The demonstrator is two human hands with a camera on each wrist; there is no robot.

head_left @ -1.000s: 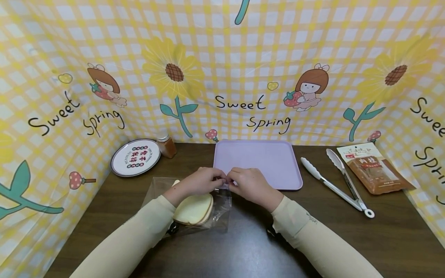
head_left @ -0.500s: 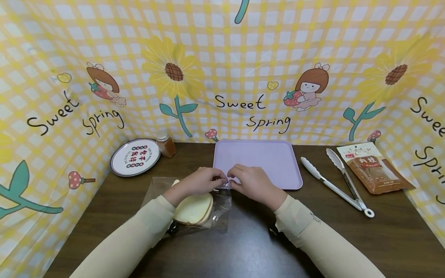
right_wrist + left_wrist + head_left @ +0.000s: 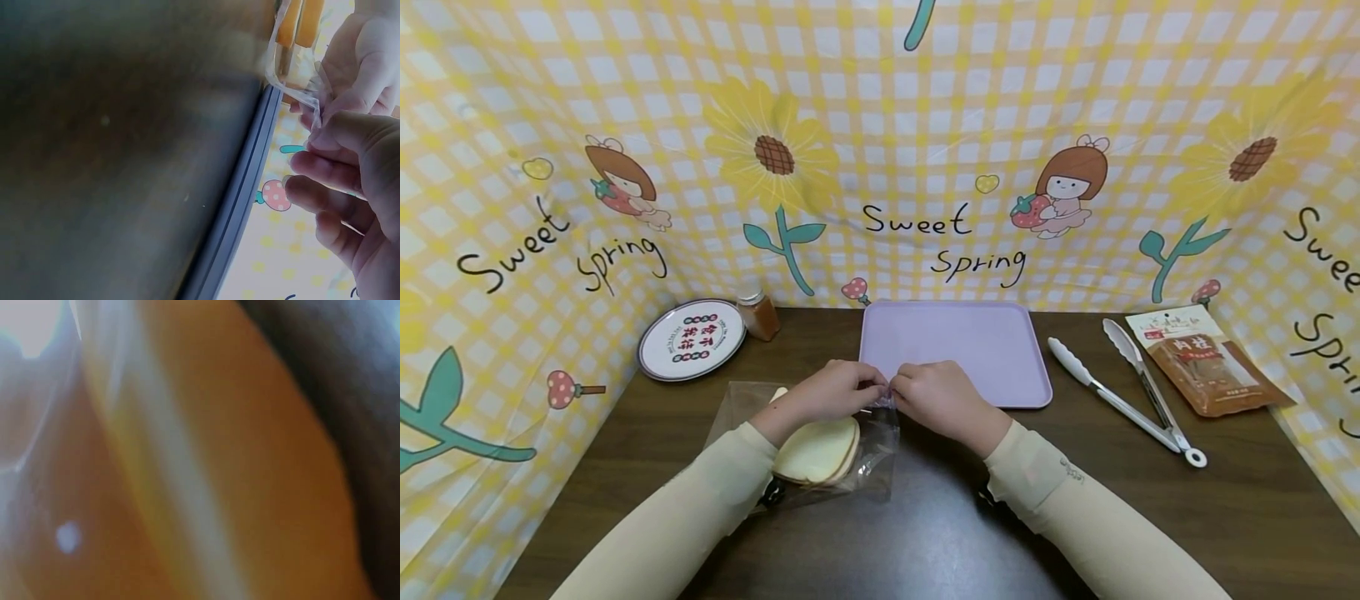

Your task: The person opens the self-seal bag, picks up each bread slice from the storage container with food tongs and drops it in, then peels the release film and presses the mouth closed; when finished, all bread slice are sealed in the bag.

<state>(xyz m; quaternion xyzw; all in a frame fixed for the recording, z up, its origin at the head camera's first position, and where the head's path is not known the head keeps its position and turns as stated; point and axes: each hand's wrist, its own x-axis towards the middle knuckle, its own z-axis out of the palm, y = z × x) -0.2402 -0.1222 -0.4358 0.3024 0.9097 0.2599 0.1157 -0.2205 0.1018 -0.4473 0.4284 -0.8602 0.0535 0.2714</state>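
Sliced bread (image 3: 817, 451) lies in a clear plastic bag (image 3: 880, 468) under the left forearm. The left hand (image 3: 833, 390) reaches over the bag and pinches its mouth edge. Fingertip to fingertip with it, the right hand (image 3: 947, 402) pinches the same edge. In the right wrist view, the right thumb and index finger of the right hand (image 3: 369, 165) meet on the crumpled plastic (image 3: 299, 94), while its other fingers curl loosely. A blurred brown crust (image 3: 250, 456) fills the left wrist view. The wrist partly covers the bread in the head view.
Behind the hands lies a lilac tray (image 3: 973, 350). Tongs (image 3: 1120, 408) and a brown food packet (image 3: 1213, 367) lie to the right. A white plate (image 3: 692, 340) and a spice jar (image 3: 759, 317) stand back left, before a checked cloth (image 3: 925, 150).
Half a second ago the right hand's fingers were spread slightly off to the right; now they close in on the bag edge again. The left hand and bread stay put.
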